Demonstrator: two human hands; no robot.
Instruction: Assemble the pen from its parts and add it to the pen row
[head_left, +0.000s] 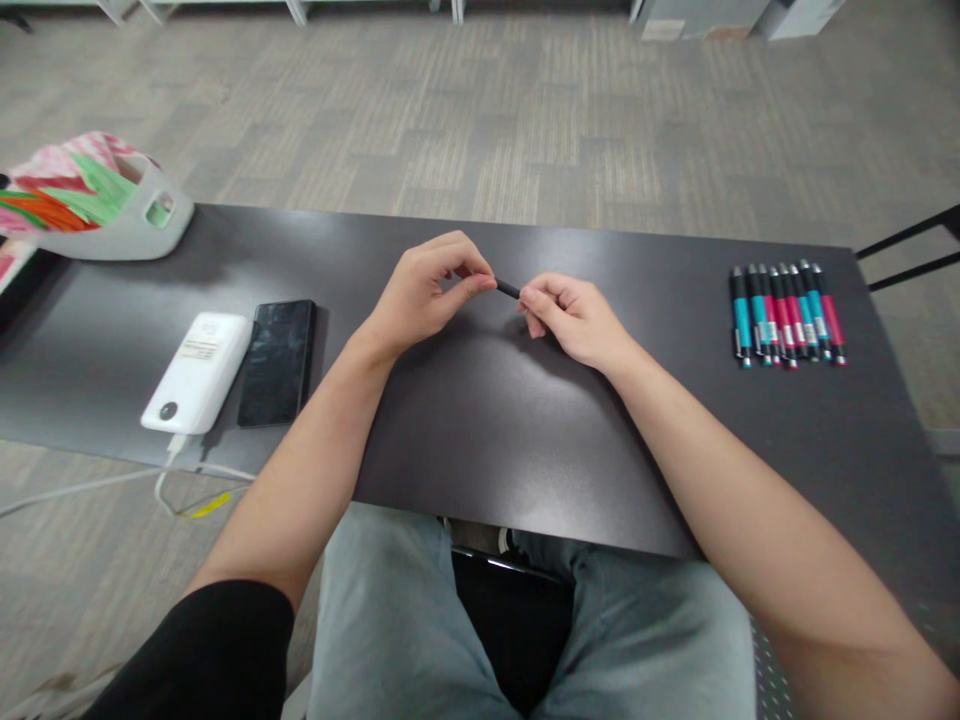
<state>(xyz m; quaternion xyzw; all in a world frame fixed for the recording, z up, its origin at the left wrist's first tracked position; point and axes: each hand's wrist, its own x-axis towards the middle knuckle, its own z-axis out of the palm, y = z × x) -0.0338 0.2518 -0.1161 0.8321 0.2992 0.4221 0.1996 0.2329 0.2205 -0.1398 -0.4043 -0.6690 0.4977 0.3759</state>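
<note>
Over the middle of a black table [487,440], my left hand [424,295] and my right hand [574,320] meet on one small black pen [508,289]. Only a short dark piece of it shows between the fingertips. Both hands are closed in a pinch on its ends. At the right side of the table lies a row of several pens [787,312] with teal and pink barrels, side by side, well apart from my right hand.
A white power bank [196,372] with a cable and a black phone [277,362] lie at the left. A grey case with colourful fabric [90,205] sits at the far left corner. A black chair frame [911,250] stands to the right.
</note>
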